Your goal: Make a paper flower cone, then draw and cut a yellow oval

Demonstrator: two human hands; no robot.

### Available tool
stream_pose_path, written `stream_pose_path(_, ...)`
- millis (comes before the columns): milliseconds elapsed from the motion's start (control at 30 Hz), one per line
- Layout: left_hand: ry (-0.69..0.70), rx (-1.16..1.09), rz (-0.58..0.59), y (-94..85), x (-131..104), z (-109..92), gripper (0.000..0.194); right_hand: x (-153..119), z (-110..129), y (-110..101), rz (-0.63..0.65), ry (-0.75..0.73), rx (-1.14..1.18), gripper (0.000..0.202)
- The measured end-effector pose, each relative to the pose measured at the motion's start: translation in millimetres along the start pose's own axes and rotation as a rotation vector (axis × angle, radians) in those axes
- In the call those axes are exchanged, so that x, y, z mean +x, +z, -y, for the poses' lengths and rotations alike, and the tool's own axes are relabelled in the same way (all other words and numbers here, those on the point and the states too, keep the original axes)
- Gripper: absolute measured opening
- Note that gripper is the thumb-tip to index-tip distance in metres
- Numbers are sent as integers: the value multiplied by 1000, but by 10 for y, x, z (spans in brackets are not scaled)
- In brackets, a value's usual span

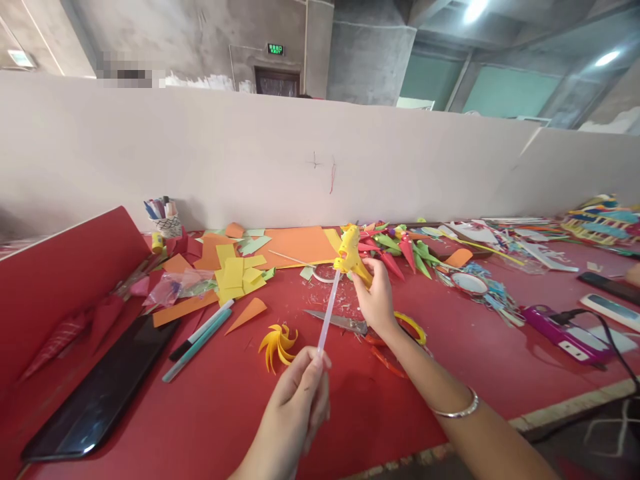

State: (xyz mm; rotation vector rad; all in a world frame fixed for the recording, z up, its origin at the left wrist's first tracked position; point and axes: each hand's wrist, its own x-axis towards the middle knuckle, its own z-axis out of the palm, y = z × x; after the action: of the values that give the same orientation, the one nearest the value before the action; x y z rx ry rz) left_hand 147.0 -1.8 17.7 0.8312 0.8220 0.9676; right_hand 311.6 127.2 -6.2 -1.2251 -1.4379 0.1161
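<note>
My left hand [303, 393] pinches the lower end of a long translucent glue stick [329, 313]. The stick's upper end meets the back of a yellow glue gun [349, 248]. Around the gun's handle my right hand [374, 293] is closed, and its nozzle points away from me. Below the gun, scissors [345, 323] with red and yellow handles lie on the red table, partly hidden by my right hand and forearm. A yellow curled paper piece [278, 347] rests left of the stick, near an orange paper cone [247, 313].
A black phone [100, 393], pens [200, 337] and yellow paper strips [235, 273] lie left. Red and green paper cones [400, 247] sit behind the gun. At right are a purple power strip [567, 333] with a black cable and part of another person's hand [634, 273].
</note>
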Motion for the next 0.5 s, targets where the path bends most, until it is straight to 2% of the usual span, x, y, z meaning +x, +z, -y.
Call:
stream_pose_path(100,-16,111,-51,-55,10,-2,35,-5,36,-3,-11,-7,20,19)
stream_pose_path(200,-30,177,-49,-103,21,12,38,-12,73,-16,-34,-27,20,20)
stream_pose_path(400,-41,7,37,-94,43,39,37,-1,119,-63,-85,-125,-22,21)
stream_pose_path(500,-9,170,20,-101,39,44,38,3,142,-72,-101,-112,-3,22)
